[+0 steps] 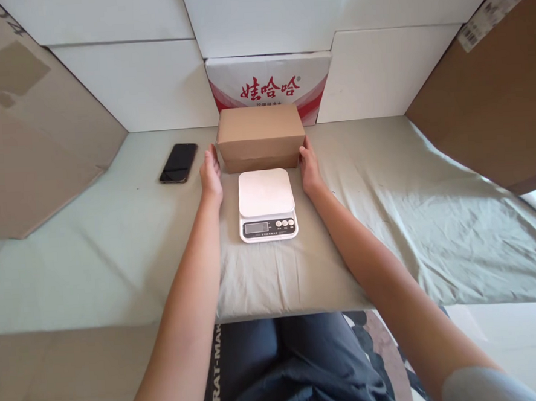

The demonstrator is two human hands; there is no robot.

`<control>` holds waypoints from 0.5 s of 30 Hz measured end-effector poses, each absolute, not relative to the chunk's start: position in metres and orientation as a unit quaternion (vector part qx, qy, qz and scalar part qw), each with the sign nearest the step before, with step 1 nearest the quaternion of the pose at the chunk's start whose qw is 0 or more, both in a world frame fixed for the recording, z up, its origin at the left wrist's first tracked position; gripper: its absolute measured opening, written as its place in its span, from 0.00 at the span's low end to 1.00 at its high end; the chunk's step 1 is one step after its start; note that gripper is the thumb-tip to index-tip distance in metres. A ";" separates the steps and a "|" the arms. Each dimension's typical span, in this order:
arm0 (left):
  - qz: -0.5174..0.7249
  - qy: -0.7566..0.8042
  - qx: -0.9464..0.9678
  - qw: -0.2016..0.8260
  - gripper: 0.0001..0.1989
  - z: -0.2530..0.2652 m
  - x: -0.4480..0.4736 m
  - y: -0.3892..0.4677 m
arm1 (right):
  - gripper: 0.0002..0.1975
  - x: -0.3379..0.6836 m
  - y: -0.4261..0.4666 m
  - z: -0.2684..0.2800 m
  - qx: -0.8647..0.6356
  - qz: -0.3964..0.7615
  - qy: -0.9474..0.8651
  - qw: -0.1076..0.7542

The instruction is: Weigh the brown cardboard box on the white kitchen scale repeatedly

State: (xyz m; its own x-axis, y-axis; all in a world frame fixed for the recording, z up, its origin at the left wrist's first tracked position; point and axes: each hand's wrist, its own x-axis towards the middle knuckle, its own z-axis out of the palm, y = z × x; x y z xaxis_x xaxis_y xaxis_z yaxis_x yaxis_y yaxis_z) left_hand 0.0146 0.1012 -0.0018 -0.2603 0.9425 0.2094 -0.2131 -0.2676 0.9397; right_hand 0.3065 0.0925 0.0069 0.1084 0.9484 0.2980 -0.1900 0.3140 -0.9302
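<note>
A closed brown cardboard box (pixel 261 128) sits behind the kitchen scale, its long side facing me. My left hand (pixel 211 175) is at the box's left end and my right hand (pixel 310 166) at its right end, so the box is held between them. The fingers of both hands are partly hidden along the box's sides. Just in front of the box, between my forearms, lies a white digital kitchen scale (pixel 266 193) with its platform bare. Its small display and several round buttons face me; I cannot read the display.
A black smartphone (pixel 178 163) lies left of my left hand. Stacked white boxes (pixel 152 80) and a white-and-red printed carton (pixel 269 73) form a wall behind. Large cardboard boxes stand at left (pixel 41 135) and right (pixel 488 96). A wrinkled pale green cloth (pixel 432 214) covers the table.
</note>
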 end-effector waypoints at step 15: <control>0.662 0.411 0.401 0.482 0.35 0.015 0.039 0.092 | 0.46 0.294 0.079 0.024 -0.388 0.432 -0.513 0.632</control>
